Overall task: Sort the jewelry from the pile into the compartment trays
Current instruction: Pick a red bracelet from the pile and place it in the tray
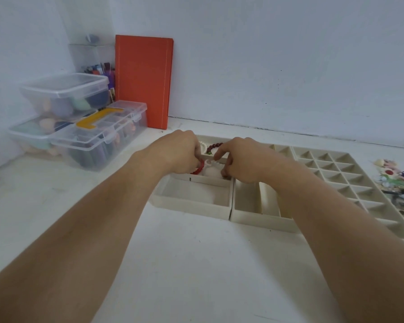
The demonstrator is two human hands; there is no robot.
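Note:
Both hands meet over the middle compartment of the left beige tray (191, 205). My left hand (180, 152) pinches a red bracelet (199, 169) that curves out below its fingers. My right hand (240, 159) grips the white end of the same bracelet (211, 162) from the other side. In the tray's far compartment lie a dark red bead bracelet (216, 146) and a white pearl one (203, 144). The near compartment holds nothing. The jewelry pile (399, 183) lies at the far right edge.
A beige tray with long slots (259, 215) and a grid tray of small cells (336, 173) sit to the right. Clear plastic boxes (79, 127) are stacked at the left. An orange-red flat case (142, 82) leans on the wall.

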